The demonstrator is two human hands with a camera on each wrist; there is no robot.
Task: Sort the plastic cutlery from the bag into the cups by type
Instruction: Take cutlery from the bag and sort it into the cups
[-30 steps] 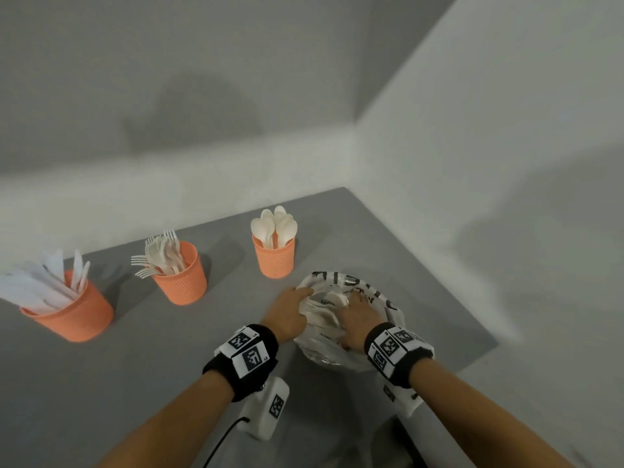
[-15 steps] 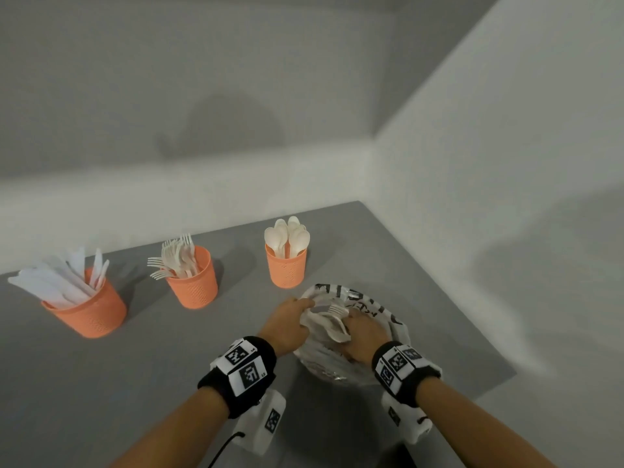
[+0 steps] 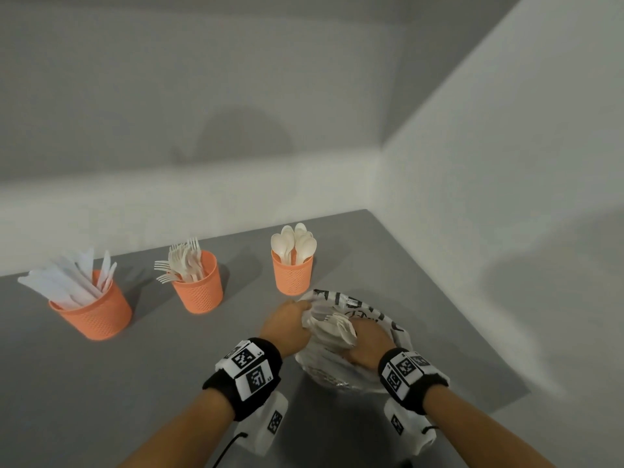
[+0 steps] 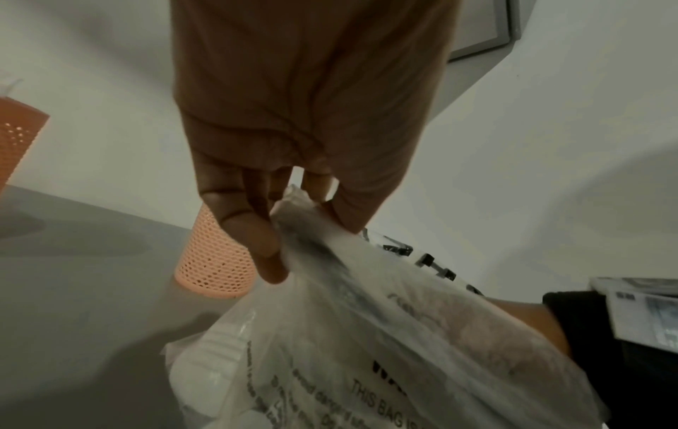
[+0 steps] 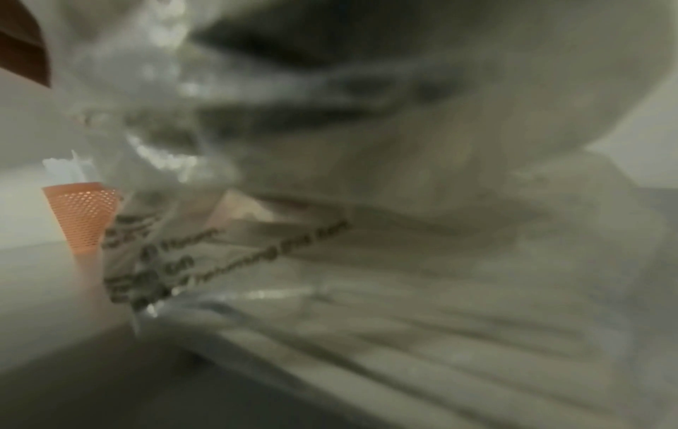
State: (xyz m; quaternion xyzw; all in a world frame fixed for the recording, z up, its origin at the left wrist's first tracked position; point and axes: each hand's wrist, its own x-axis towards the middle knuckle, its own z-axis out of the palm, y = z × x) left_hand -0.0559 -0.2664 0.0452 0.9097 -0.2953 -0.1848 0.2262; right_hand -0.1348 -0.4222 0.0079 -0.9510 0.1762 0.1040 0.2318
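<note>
A clear printed plastic bag [image 3: 381, 319] lies on the grey table at front right. My left hand [image 3: 287, 327] pinches the rim of the bag [image 4: 366, 304] between thumb and fingers [image 4: 264, 249] and holds it up. My right hand [image 3: 368, 339] is inside the bag's mouth, its fingers curled round a bunch of white cutlery [image 3: 341, 327] with fork tines pointing left. Three orange mesh cups stand behind: knives [image 3: 91, 312], forks [image 3: 199, 287], spoons [image 3: 293, 273]. The right wrist view is blurred bag film [image 5: 403, 261].
The table's right edge [image 3: 472, 332] runs close beside the bag, with white walls behind and to the right. Grey tabletop [image 3: 169, 366] lies between my arms and the cups. The spoon cup [image 4: 216, 261] stands just beyond my left fingers.
The right hand has drawn a bunch of white cutlery up at the bag's mouth, so fork tines now show. The left hand keeps its pinch on the rim.
</note>
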